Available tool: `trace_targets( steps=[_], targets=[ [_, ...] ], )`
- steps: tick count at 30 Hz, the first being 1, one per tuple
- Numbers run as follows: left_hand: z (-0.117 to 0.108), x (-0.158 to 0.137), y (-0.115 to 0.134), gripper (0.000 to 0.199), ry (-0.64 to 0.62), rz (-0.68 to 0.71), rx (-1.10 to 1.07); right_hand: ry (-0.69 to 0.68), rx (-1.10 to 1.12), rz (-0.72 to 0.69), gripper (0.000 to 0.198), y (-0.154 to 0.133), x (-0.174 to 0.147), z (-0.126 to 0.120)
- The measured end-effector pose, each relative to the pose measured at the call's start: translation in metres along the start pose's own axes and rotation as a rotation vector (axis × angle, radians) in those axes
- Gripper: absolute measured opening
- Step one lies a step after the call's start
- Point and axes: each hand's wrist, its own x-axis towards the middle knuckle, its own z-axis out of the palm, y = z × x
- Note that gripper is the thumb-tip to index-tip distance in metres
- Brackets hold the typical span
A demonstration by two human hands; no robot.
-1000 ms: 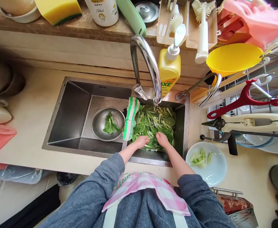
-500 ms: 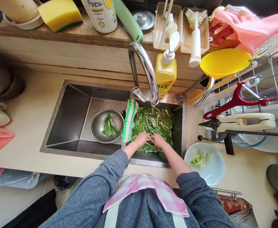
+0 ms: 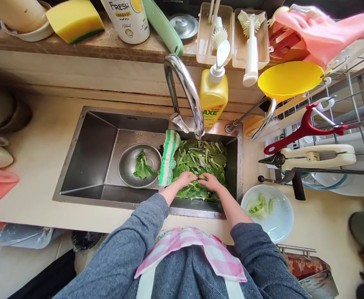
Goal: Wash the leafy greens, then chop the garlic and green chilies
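Note:
Leafy greens [image 3: 200,155] with pale stems fill the right basin of the sink, lying in water. Over their near part, my left hand [image 3: 186,179] and my right hand [image 3: 209,182] come close together, fingertips pinched around a bit of leafy green; its exact shape is hard to make out. In the left basin, a metal colander [image 3: 127,166] holds a small bunch of greens [image 3: 143,165]. A green-and-white striped cloth [image 3: 169,158] drapes over the divider, left of my hands.
The faucet [image 3: 186,83] arches over the right basin, with a yellow soap bottle [image 3: 213,93] behind. At right stand a white bowl [image 3: 277,224] of cut stem pieces [image 3: 259,206] and a wire rack [image 3: 360,112] hung with a red peeler [image 3: 300,133] and cream-handled scissors [image 3: 318,157].
My hands have shifted slightly, the right one a little to the right, and the fingertips have drawn marginally apart. The colander, cloth and bowl stay in place while the view moves a little.

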Motion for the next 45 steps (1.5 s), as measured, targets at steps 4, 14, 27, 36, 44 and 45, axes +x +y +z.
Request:
trace_targets(
  steps=[4,14,27,36,44,45],
  targets=[
    [0.001,0.002,0.001,0.026,0.010,-0.021,-0.023,-0.036,0.030,0.011,0.013,0.006,0.000,0.010],
    [-0.008,-0.014,-0.002,0.013,0.018,-0.042,0.120,0.048,0.083,0.075,0.009,0.014,0.005,0.011],
    [0.000,-0.015,0.023,0.022,0.007,0.093,0.230,0.009,0.271,-0.085,0.029,-0.002,-0.014,0.000],
    [0.005,-0.008,0.021,0.054,0.071,0.165,0.183,-0.028,0.171,-0.037,0.026,-0.010,-0.019,-0.007],
    [0.008,0.001,0.014,0.020,-0.022,0.216,0.378,-0.114,0.217,-0.066,0.021,-0.014,-0.017,-0.011],
    [0.007,0.000,0.014,0.021,0.005,0.201,0.374,-0.113,0.231,-0.065,0.022,-0.015,-0.017,-0.012]
  ],
)
